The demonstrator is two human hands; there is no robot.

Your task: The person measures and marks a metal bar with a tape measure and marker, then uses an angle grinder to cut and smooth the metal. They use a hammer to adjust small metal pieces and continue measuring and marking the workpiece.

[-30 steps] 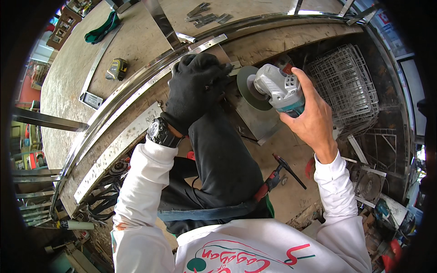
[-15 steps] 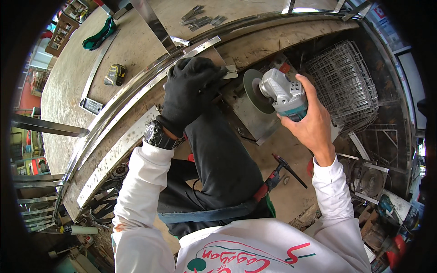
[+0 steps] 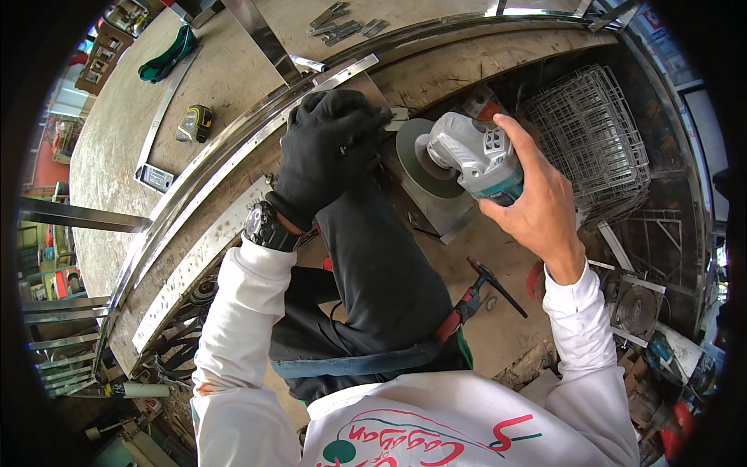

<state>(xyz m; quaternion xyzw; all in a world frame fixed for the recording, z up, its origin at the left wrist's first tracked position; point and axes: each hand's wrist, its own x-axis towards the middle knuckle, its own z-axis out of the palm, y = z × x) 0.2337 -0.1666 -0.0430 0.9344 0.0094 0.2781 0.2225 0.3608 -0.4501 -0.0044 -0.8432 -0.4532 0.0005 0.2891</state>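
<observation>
My right hand (image 3: 537, 198), bare, grips an angle grinder (image 3: 476, 156) with a grey head and teal body. Its flat, grey-green disc (image 3: 424, 162) faces my left hand. Closed in a black glove, my left hand (image 3: 331, 152) is at the table edge, above my knee. A small flat metal piece (image 3: 398, 119) juts out past its fingertips, close to the disc's upper edge; a gap between disc and piece is hard to judge. The glove hides the rest of the piece. A long metal strip (image 3: 350, 74) runs along the table edge beside the glove.
On the round table (image 3: 233, 78) lie a tape measure (image 3: 194, 124), a green strap (image 3: 167, 56) and several small metal pieces (image 3: 342, 31). Wire racks (image 3: 587, 132) are stacked at right. A black-handled tool (image 3: 498, 288) lies below the grinder, near my leg (image 3: 389, 272).
My right hand has tilted the grinder and brought its disc slightly left and closer to the gloved hand. The left hand has barely shifted.
</observation>
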